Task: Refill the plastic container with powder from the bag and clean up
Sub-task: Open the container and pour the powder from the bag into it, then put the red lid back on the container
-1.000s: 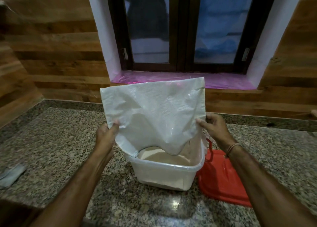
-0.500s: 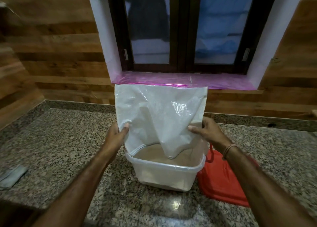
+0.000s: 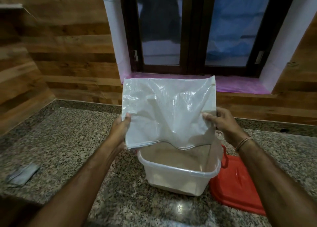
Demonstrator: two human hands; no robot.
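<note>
A white woven plastic bag hangs upside down, its open stitched mouth just above the clear plastic container. The container stands on the granite counter and holds pale powder. My left hand grips the bag's left edge. My right hand pinches its right edge. The bag looks flat and slack. Beside the container on the right lies its red lid, partly under my right forearm.
A small grey cloth-like scrap lies on the granite counter at the left. Wood-panelled walls close the back and left. A window with a pink sill sits behind the bag.
The bag's mouth has risen out of the container and now hangs just above its rim. Both hands moved up and slightly apart with the bag.
</note>
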